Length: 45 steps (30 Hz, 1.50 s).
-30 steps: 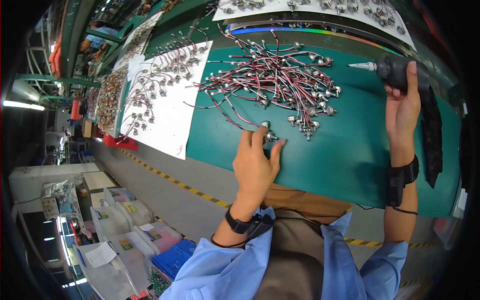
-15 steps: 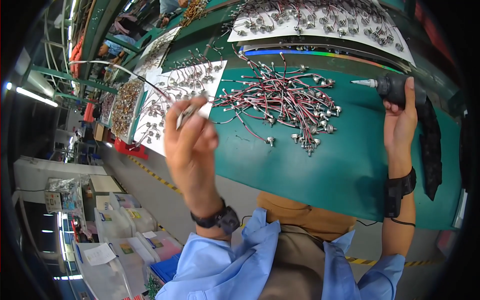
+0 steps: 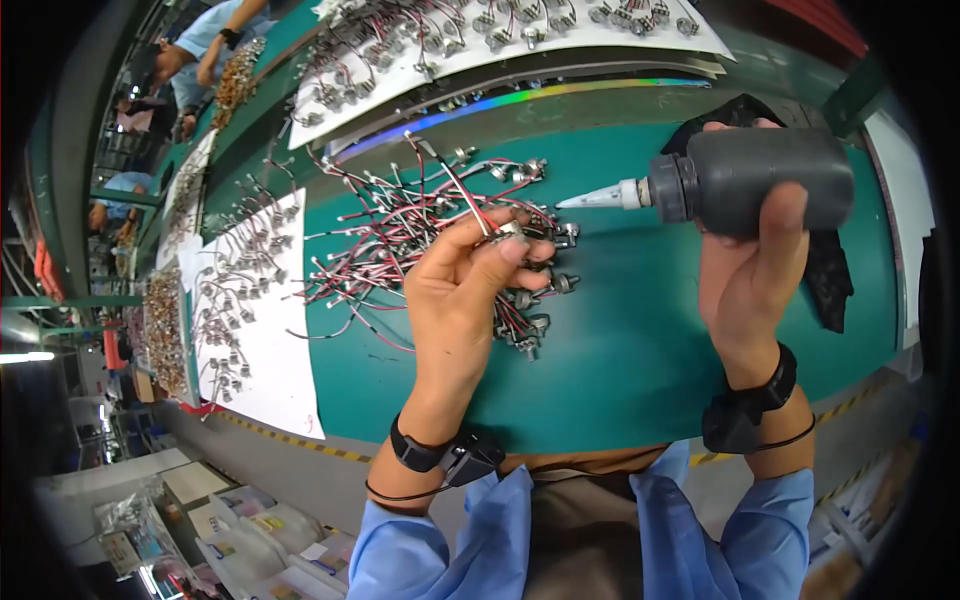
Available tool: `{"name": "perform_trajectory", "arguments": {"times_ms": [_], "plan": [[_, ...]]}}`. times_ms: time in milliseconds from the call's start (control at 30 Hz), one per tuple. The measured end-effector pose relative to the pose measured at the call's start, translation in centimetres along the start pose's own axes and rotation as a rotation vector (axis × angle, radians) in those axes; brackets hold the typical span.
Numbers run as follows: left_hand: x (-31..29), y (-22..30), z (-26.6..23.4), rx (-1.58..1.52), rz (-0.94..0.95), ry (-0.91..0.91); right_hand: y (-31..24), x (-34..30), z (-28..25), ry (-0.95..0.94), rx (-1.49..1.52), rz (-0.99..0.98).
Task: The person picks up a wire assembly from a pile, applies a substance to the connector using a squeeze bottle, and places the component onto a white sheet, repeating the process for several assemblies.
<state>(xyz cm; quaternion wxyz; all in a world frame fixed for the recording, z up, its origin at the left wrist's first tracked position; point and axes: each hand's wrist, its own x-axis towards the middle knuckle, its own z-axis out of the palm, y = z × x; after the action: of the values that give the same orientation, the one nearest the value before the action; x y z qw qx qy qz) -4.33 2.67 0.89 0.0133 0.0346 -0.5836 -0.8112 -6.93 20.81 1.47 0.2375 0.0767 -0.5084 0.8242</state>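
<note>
My left hand (image 3: pixel 450 310) is raised above the pile and pinches a small metal potentiometer (image 3: pixel 511 231) between thumb and fingers. Its red, black and white leads (image 3: pixel 455 180) stick up and away from me. In my right hand (image 3: pixel 745 290) lies a dark grey squeeze bottle (image 3: pixel 770 175), tipped on its side, thumb across its front. The bottle's whitish tapered nozzle (image 3: pixel 605 196) points left at the potentiometer, with a gap between them. Beneath and behind my left hand spreads a tangled pile of wired potentiometers (image 3: pixel 375 235), partly hidden by that hand.
A green mat (image 3: pixel 620 360) covers the table. White sheets with rows of wired potentiometers lie at the left (image 3: pixel 270 370) and on a raised shelf at the back (image 3: pixel 690 40). Black cloth (image 3: pixel 828 285) sits behind the bottle. Another person in blue (image 3: pixel 205 40) works at far left.
My left hand has come from the left sheet to above the pile, and its potentiometer now shows clearly. The bottle is nearer the hand. The whole view has shifted.
</note>
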Motion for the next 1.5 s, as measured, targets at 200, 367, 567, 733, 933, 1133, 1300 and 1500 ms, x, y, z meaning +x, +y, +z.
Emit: {"name": "perform_trajectory", "arguments": {"times_ms": [200,367,567,733,933,1133,1300,1500], "plan": [[-0.1,-0.1,0.2,0.007,0.042,-0.020,-0.2,-1.3,-0.2,-0.132,-0.177,-0.103],[-0.1,-0.5,-0.1,0.016,0.081,-0.048,0.0,-1.5,-0.9,-0.244,-0.282,-0.233],[0.0,-0.7,-0.1,0.007,0.100,-0.053,0.3,-1.5,-1.2,-0.351,-0.233,-0.342],[0.0,-0.7,-0.1,0.028,0.102,-0.053,0.1,-1.2,-1.3,-0.445,-0.149,-0.285],[-0.1,-0.9,0.0,0.046,0.113,-0.043,0.3,-1.1,-1.8,-0.519,-0.162,-0.351],[-0.1,-1.1,-0.2,0.032,0.135,-0.043,0.2,-1.0,-1.4,-0.540,-0.102,-0.360],[0.0,-1.3,-0.3,0.044,0.165,-0.033,-0.3,-2.1,-1.2,-0.299,-0.399,-0.325],[0.1,-1.2,-0.2,0.062,0.181,-0.035,0.5,-1.9,-1.5,-0.316,-0.297,-0.377]]}}
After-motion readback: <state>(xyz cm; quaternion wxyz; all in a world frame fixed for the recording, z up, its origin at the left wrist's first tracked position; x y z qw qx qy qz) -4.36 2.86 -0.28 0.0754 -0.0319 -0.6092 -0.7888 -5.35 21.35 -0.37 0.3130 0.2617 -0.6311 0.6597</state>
